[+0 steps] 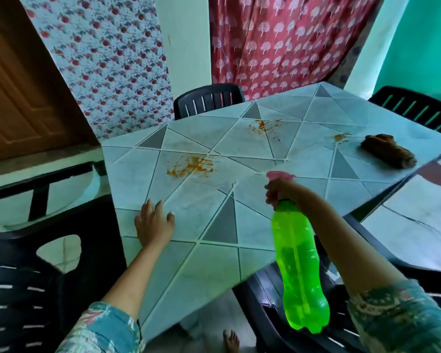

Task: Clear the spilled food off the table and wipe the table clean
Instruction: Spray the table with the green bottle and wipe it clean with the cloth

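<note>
Counter (214,263): pale top with a pattern of grey triangles and white lines, filling the middle of the frame.

Spill: three orange smears on the counter.
- Largest smear (191,166) at centre left, beyond the left hand's fingertips.
- Second smear (262,126) higher up, toward the far edge.
- Small third smear (341,137) at upper right, just beside a rolled brown cloth (388,154) that lies on the counter near its right edge.

Left hand (154,225): palm down, fingers straight and spread, resting flat on the counter near its left edge. It holds nothing.

Right hand (281,191): fingers curled round the neck of a bright green spray bottle (298,263), just under its pink spray head (280,175). The bottle is held in the air, tilted, with the head over the counter and the base down toward the lower right of the frame, past the counter's near edge. Cannot tell whether a finger presses the trigger.

Both forearms come from patterned blue-green sleeves at the bottom of the frame.

Surroundings: black plastic chairs at the far side (209,99), upper right (418,108), lower left (23,276) and lower right (265,301). A red printed curtain (278,39) and a white floral curtain (99,59) hang behind, with a brown door (15,85) at upper left. A bare foot (231,341) shows at the bottom edge.
</note>
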`<state>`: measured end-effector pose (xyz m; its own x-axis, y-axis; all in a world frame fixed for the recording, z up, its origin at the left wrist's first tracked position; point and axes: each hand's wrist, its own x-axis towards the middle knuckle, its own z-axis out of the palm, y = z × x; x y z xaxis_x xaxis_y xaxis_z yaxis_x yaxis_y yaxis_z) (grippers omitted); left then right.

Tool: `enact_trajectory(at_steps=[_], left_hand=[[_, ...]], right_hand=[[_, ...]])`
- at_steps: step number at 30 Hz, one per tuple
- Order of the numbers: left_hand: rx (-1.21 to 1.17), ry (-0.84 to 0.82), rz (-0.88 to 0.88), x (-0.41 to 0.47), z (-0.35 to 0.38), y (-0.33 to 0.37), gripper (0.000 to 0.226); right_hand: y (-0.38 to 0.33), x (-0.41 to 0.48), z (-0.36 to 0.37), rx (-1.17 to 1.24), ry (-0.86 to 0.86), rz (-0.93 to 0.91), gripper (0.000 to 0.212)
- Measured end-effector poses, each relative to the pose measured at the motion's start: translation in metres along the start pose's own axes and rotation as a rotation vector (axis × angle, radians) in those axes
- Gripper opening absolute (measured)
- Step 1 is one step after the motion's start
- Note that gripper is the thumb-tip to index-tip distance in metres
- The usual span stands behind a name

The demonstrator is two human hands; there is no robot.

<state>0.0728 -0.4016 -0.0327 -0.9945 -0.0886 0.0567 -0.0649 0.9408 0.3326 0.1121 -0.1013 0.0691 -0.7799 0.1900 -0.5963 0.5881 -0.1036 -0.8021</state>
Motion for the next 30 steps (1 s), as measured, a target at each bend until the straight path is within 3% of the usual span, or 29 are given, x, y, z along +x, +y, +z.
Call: enact_trajectory(at_steps=[4, 6, 8, 11, 14, 17, 19, 27, 30], left_hand=[[-0.005, 0.001, -0.025, -0.023, 0.011, 0.003, 0.059], [0.026, -0.018, -0.030, -0.032, 0.014, 0.003, 0.062], [0.061, -0.015, -0.027, -0.041, 0.013, 0.003, 0.064], [0.092, 0.001, -0.054, -0.058, 0.006, -0.006, 0.065], [0.132, -0.033, -0.092, -0.076, 0.004, -0.024, 0.064], [0.139, -0.049, -0.098, -0.086, 0.008, -0.036, 0.061], [0.134, -0.047, -0.096, -0.088, 0.008, -0.035, 0.061], [0.123, -0.027, -0.125, -0.091, 0.011, -0.026, 0.059], [0.099, -0.018, -0.153, -0.098, 0.013, -0.015, 0.059]], right_hand=[[0.032, -0.017, -0.011, 0.004, 0.067, 0.017, 0.017], [0.041, -0.034, -0.003, 0.032, -0.021, 0.031, 0.007], [0.044, -0.047, 0.013, -0.009, -0.118, 0.043, 0.019], [0.049, -0.050, 0.045, -0.109, -0.184, 0.039, 0.013], [0.064, -0.047, 0.078, -0.142, -0.211, 0.045, 0.025], [0.076, -0.051, 0.099, -0.129, -0.326, 0.078, 0.011], [0.082, -0.051, 0.099, -0.141, -0.372, 0.074, 0.022], [0.094, -0.039, 0.014, 0.069, -0.042, 0.006, 0.020], [0.095, -0.040, -0.024, 0.200, -0.005, -0.003, 0.022]])
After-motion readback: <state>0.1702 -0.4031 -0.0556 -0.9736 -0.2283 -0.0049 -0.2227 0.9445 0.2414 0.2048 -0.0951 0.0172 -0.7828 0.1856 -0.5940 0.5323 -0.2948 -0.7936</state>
